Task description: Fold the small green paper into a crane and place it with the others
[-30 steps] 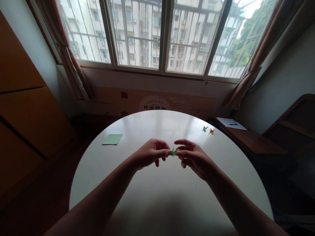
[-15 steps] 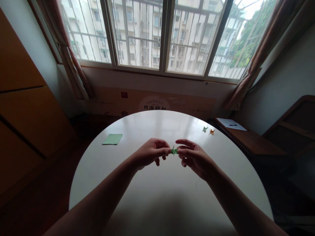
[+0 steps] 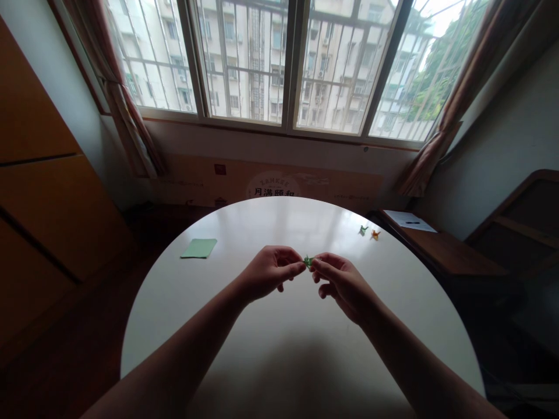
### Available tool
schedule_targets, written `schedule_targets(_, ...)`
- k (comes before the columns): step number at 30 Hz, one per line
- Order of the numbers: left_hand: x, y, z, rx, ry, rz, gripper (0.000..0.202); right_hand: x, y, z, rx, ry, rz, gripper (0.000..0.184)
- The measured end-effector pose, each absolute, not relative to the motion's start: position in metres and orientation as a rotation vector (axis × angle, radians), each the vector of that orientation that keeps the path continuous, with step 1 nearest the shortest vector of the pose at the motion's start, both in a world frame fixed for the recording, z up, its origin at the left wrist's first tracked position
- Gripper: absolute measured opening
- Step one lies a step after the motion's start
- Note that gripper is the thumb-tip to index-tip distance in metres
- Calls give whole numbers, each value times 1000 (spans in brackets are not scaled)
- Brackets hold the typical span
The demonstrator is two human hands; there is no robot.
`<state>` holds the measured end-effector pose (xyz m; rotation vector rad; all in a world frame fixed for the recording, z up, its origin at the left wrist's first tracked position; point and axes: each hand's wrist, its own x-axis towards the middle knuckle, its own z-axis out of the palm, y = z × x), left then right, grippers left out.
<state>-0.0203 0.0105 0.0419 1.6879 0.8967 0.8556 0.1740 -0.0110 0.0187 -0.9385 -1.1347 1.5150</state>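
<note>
A small green origami crane (image 3: pixel 308 261) is held above the white table (image 3: pixel 279 337), pinched between both hands and partly covered by the fingertips. My left hand (image 3: pixel 274 269) closes on its left side with thumb and forefinger. From the right, my right hand (image 3: pixel 339 279) pinches the other side, its lower fingers curled loosely. Two finished paper figures, one green (image 3: pixel 363 230) and one orange (image 3: pixel 375 234), stand side by side near the table's far right edge. At the left lies a stack of light green square paper (image 3: pixel 198 248).
Beyond the table's right edge is a brown wooden surface (image 3: pixel 454 256) with a white sheet (image 3: pixel 409 221) and a dark pen on it. A barred window and tied curtains (image 3: pixel 126 122) are behind the table.
The crane has risen slightly and turned in the fingers. My right hand has moved a little left, and its raised forefinger has come down onto the paper.
</note>
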Motion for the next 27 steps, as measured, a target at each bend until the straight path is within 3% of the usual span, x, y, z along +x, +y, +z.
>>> schedule_targets(9,-20,11,42,1650,907,822,33,175,-12,22,-969,-1213,1371,25)
schedule_targets(27,-21,11,44,1539,915,782,27,176,-9,22,-963,-1220,1438,25)
